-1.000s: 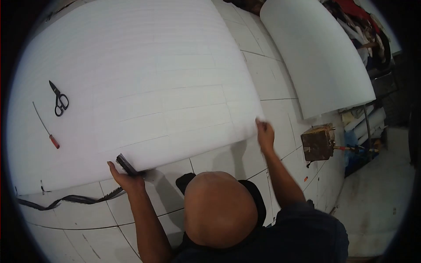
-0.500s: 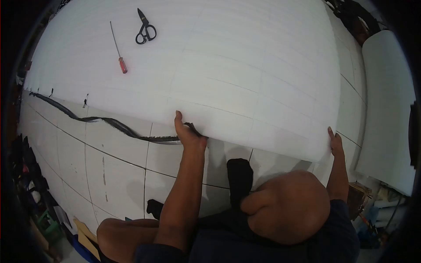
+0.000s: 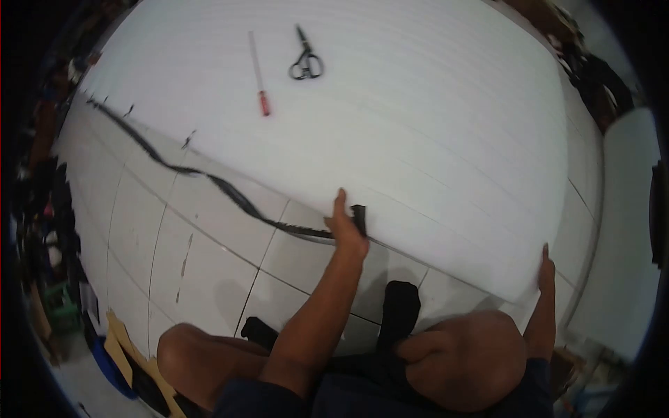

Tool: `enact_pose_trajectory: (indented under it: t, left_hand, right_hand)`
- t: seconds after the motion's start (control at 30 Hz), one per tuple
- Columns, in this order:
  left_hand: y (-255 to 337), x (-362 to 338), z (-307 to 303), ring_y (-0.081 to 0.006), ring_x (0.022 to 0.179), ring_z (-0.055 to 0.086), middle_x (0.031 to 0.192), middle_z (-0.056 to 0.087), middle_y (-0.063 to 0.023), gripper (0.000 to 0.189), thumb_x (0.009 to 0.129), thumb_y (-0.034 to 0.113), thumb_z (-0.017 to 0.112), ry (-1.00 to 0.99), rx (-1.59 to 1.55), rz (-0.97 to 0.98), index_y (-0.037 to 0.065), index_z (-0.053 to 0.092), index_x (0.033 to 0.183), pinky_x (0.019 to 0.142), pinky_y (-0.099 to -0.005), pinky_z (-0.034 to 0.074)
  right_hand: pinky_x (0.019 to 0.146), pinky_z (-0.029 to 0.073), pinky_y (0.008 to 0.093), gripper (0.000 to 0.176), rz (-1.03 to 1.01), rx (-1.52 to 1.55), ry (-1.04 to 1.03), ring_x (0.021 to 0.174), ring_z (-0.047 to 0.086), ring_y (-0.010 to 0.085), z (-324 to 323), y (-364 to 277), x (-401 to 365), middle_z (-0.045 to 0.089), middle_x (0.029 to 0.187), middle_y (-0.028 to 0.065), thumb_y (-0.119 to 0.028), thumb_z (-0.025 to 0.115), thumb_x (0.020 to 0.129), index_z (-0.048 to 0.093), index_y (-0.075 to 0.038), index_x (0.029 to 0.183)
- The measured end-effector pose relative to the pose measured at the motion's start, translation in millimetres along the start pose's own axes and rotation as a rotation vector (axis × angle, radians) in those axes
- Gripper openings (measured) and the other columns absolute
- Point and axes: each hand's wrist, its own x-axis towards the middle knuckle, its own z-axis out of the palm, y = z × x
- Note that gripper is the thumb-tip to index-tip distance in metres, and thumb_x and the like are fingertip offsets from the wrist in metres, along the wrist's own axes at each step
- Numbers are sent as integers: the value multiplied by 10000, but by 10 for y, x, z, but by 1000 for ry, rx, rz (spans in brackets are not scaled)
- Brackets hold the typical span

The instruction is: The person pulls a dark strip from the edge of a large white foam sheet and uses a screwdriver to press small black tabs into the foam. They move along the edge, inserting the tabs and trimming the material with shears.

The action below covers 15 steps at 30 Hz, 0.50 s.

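A large white foam sheet [image 3: 432,139] spreads across the floor before me. At its near edge, my left hand [image 3: 346,226] grips a long black strip [image 3: 240,198], with the thumb up over the sheet. A short end of the strip sticks up beside that hand, and the rest trails left along the edge in a twisted line. My right hand [image 3: 547,270] is at the sheet's near right corner, thumb raised and fingers mostly hidden behind the edge. Black scissors [image 3: 306,66] and a red-handled screwdriver [image 3: 264,103] lie on top of the sheet.
Small black ties [image 3: 188,139] show along the sheet's left edge. White floor tiles [image 3: 209,244] lie beneath. A white roll [image 3: 627,230] stands at the right, dark items [image 3: 592,76] behind it. Cardboard [image 3: 129,348] and a green stool [image 3: 61,306] are at lower left.
The view has turned, so the sheet and tools appear farther right. The strip's short end now shows more upright beside my left hand. Both hands remain at the sheet's edge.
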Motion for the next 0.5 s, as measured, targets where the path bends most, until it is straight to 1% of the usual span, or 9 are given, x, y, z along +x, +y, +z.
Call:
enact_pose_trajectory:
  t: [0.03, 0.1, 0.17, 0.23, 0.27, 0.33, 0.37, 0.47, 0.5]
  left_hand:
    - [-27, -21, 35, -273, 1202, 517, 1332, 495, -142, 751, 846, 323, 754, 61, 34, 44, 23, 353, 1406, 1011, -457, 474]
    - [-22, -100, 112, -277, 1237, 486, 1376, 455, -159, 836, 832, 336, 769, 156, 71, 93, 7, 291, 1434, 1020, -442, 464]
    - [-7, -235, 243, -283, 1265, 457, 1411, 420, -173, 908, 819, 347, 783, 210, 73, 104, -11, 239, 1451, 1034, -430, 451]
    - [-63, -187, 223, -289, 1251, 463, 1412, 421, -185, 923, 813, 358, 788, 246, 86, 192, -34, 241, 1445, 1047, -426, 435]
    - [-83, -193, 216, -290, 1253, 461, 1410, 424, -189, 925, 810, 361, 792, 224, 85, 234, -42, 248, 1441, 1055, -418, 425]
    - [-60, -235, 230, -292, 1256, 461, 1399, 439, -199, 912, 809, 363, 794, 194, 84, 250, -66, 271, 1422, 1069, -402, 406]
    - [-55, -278, 256, -292, 1257, 463, 1390, 450, -206, 899, 812, 361, 793, 187, 73, 223, -84, 287, 1407, 1074, -394, 398]
    - [-150, -81, 111, -304, 1235, 491, 1362, 482, -239, 855, 819, 373, 791, 287, 228, 314, -123, 338, 1348, 1073, -358, 387]
    - [-109, -132, 155, -301, 1236, 494, 1365, 482, -246, 862, 815, 373, 797, 328, 247, 266, -127, 339, 1348, 1072, -355, 386]
  right_hand:
    - [1117, 362, 445, 1168, 95, -71, -35, 1319, 477, 404, -20, 59, 118, 480, 1422, 312, -823, 475, 834, 373, 188, 1408]
    - [1086, 394, 455, 1196, 96, -71, -93, 1242, 535, 415, -14, 18, 63, 538, 1349, 327, -851, 485, 804, 441, 223, 1330]
    - [1072, 405, 449, 1191, -1, -109, 151, 1211, 551, 415, 92, 121, 43, 571, 1295, 329, -848, 479, 810, 452, 234, 1308]
    - [1075, 403, 450, 1191, 19, -144, 136, 1226, 540, 422, 124, 316, 303, 558, 1310, 332, -841, 487, 810, 428, 225, 1336]
    - [1092, 392, 450, 1208, 15, -66, 16, 1279, 506, 424, 108, 319, 298, 491, 1391, 337, -837, 493, 811, 357, 211, 1398]
    - [1087, 400, 460, 1176, 8, 12, 141, 1281, 505, 424, 235, 310, 125, 429, 1454, 325, -815, 462, 848, 287, 178, 1452]
    - [1129, 351, 451, 1145, -26, 29, 53, 1334, 455, 416, 187, 355, 132, 403, 1481, 314, -805, 444, 865, 266, 143, 1481]
    - [1195, 233, 444, 1079, -212, -98, 8, 1420, 339, 410, 161, 436, 345, 362, 1525, 284, -784, 446, 876, 278, 69, 1515]
    - [1180, 267, 451, 934, -117, -259, 226, 1407, 368, 388, 176, 328, 445, 388, 1521, 249, -691, 454, 932, 323, 33, 1509]
